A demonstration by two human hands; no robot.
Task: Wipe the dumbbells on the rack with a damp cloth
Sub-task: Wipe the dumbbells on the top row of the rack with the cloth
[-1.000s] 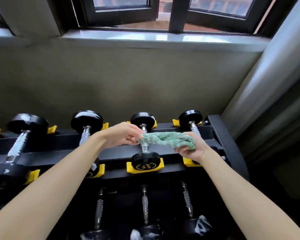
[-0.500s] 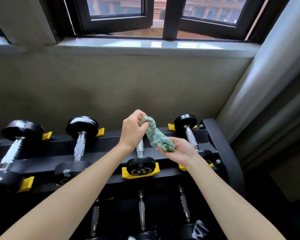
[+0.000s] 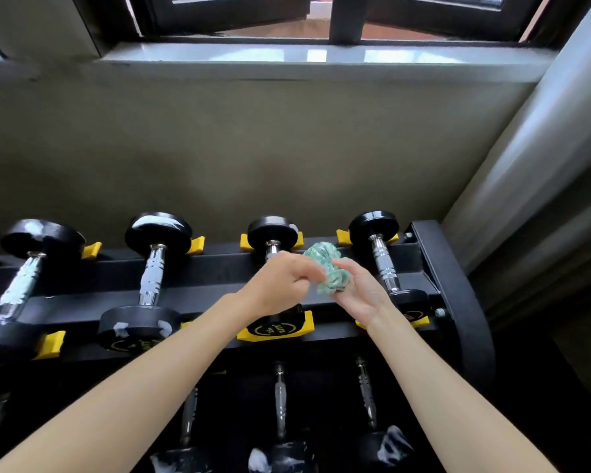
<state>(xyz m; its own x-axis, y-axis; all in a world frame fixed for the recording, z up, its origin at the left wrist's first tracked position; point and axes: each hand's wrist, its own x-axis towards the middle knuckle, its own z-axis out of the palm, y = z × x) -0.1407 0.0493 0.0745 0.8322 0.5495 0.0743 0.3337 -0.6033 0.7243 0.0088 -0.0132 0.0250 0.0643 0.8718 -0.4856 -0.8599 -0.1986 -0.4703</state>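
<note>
The step in hand is, I think, preparing the cloth and not wiping itself. Both hands hold the green cloth (image 3: 331, 273) in the air above the top tier of the dumbbell rack (image 3: 458, 302), and it touches no dumbbell. The cloth is bunched into a small ball between the third dumbbell (image 3: 273, 233) and the fourth dumbbell (image 3: 379, 257).

The left hand (image 3: 287, 285) has its fingers (image 3: 313, 273) curled and pinches the left edge of the cloth. The right hand (image 3: 359, 295) lies palm up under it, with fingers (image 3: 347, 268) bent loosely round the lower part of the bundle.

Much of the task seems not yet done. The first dumbbell (image 3: 21, 285) and the second dumbbell (image 3: 151, 268) show whitish smears on handle and head, and the lower-tier dumbbells (image 3: 280, 452) carry white patches too (foam or dust, I cannot tell which). The handle of the fourth one looks bright.

The next move calls for one hand to take the cloth alone, with a flat face outward, and to press it on a handle or a head. A loose ball would slide over the knurled steel, so a firmer fold is better. The other hand can steady the dumbbell in its yellow cradle (image 3: 275, 331), because a round head may roll under pressure.
</note>
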